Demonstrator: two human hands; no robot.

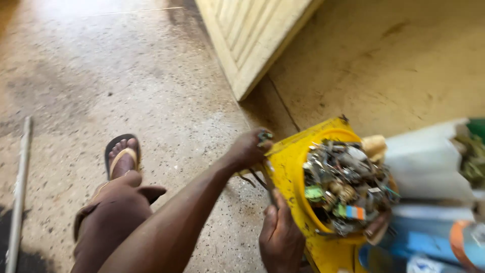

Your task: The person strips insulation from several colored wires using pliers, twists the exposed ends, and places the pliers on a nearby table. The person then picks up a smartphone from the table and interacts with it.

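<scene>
Two bare hands work at the side of a yellow container (290, 167) that stands on the speckled floor (151, 101) and is heaped with small scrap parts (346, 187): bits of metal, wire and a few coloured pieces. Nearest the camera, the right hand (279, 237) comes up from the bottom edge of the view, its fingers curled together against the container's outer wall; whether they pinch anything is hidden by the back of the hand. Just beyond it, the left hand (250, 149), at the end of a forearm that crosses the middle of the view, is closed on a small greyish metal piece (264, 135) held at the container's upper corner, with thin dark wires (255, 178) hanging below the palm. Left of the forearm a bent knee shows, and past it a foot in a dark sandal (121, 154) rests flat on the floor. A pale rod (19, 187) lies along the left edge. To the right of the container sit white and blue containers (429, 167), partly blurred. Farthest off, a cream panelled door (252, 35) stands against a yellowish wall (394, 55).
</scene>
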